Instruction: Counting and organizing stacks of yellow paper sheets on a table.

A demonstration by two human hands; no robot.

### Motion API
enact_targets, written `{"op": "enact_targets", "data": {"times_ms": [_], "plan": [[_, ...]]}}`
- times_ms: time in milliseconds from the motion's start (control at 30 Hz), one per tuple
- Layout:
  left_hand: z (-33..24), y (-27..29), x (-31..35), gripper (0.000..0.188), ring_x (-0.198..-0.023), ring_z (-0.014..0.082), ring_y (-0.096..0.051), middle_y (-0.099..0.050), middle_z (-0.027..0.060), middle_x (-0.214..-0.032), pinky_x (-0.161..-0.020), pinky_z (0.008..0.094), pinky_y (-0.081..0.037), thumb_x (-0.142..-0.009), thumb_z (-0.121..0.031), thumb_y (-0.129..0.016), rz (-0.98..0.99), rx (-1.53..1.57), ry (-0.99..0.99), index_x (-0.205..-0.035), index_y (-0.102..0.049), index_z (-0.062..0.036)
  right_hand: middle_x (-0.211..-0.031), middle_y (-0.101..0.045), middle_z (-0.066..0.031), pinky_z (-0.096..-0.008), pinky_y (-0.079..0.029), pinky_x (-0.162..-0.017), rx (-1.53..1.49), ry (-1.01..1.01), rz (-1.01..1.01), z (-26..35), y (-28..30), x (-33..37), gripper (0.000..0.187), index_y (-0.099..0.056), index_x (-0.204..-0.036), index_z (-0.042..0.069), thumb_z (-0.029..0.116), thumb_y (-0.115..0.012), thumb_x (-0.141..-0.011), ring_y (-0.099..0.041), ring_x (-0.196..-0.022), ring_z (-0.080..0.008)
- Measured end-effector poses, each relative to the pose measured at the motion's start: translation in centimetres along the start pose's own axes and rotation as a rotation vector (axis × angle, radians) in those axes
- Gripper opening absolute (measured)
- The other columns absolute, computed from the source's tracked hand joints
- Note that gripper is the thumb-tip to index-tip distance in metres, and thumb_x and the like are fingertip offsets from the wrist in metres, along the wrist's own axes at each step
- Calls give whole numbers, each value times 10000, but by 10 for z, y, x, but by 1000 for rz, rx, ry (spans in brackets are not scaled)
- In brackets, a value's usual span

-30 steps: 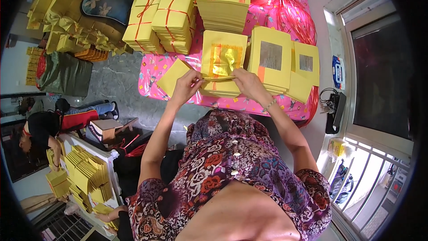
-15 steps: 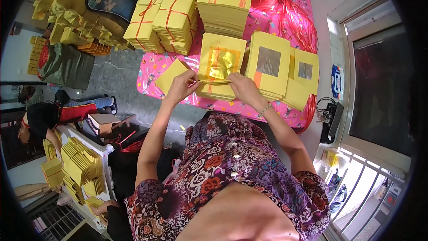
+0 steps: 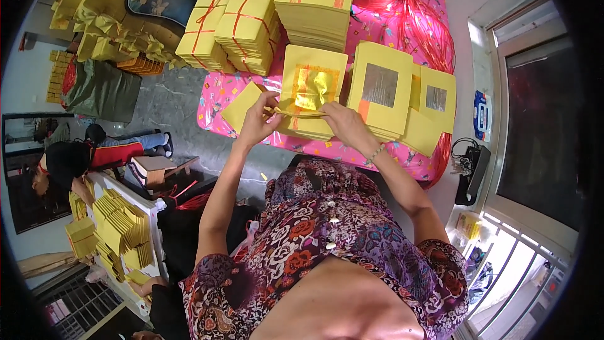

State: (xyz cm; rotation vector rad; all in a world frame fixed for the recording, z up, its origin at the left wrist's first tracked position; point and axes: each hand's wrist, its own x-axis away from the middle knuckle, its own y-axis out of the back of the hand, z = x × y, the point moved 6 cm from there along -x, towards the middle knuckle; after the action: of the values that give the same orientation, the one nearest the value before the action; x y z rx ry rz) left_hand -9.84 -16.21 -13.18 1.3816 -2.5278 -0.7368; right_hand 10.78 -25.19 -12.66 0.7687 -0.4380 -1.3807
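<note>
- Pinching the near edge of a yellow sheet (image 3: 321, 58), which lay on top of a low stack (image 3: 305, 127), occupied both hands.
- The left hand (image 3: 259, 119) had thumb and fingers closed on that edge's left end; the right hand (image 3: 345, 123) was clamped farther right along it.
- That near edge looked turned up in a narrow roll; the rest lay open, gold patch (image 3: 313, 90) upward, so the folding seemed only begun.
- A silver-patched stack (image 3: 385, 110) just to the right lay untied, as did the tall stack (image 3: 313, 25) behind; the bundles (image 3: 242, 22) at back left were tied with red ribbon.
- The pink table's (image 3: 217, 91) near edge ran just in front of the low stack.
- Grey floor (image 3: 165, 101) to the left seemed to give more room than the window (image 3: 544, 132) side.
</note>
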Motion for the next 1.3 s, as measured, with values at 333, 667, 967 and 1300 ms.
{"op": "enact_targets", "data": {"times_ms": [333,667,967,1300], "plan": [[-3,-6,-34,537,-1231,289,-435,-588,94,-1257,-1023,399,-396,-632,4,-730,125,-138,-202,-1146,-670,-140,-870,-590,-146,-424,-497,-671,-78,31,-84,3,25,-8,152,-570,-1012,55,131,-587,-882,-608,-772,-353],[-17,8,-51,278,-1193,267,-480,-705,-15,-1075,-1017,404,-375,-671,-68,-747,59,-62,-297,-935,-758,-155,-1153,-620,-70,-362,-494,-923,-289,-33,-97,-3,50,-14,512,-577,-1189,100,57,-749,-709,-578,-1092,-286],[-13,-3,-27,365,-1056,265,-575,-700,24,-1044,-905,393,-464,-638,-152,-779,318,-172,-440,-1001,-744,-159,-1224,-618,-39,-383,-424,-1024,149,248,63,-6,21,-12,503,-643,-1083,94,-79,-688,-612,-479,-1257,-265],[34,-19,-30,383,-926,174,-661,-689,132,-1011,-803,318,-512,-853,-188,-695,212,182,112,-1161,-576,7,-852,-620,-243,-460,-478,-749,-6,-348,185,-36,5,-26,335,-615,-963,-53,269,-592,-873,-607,-825,-393]]}}
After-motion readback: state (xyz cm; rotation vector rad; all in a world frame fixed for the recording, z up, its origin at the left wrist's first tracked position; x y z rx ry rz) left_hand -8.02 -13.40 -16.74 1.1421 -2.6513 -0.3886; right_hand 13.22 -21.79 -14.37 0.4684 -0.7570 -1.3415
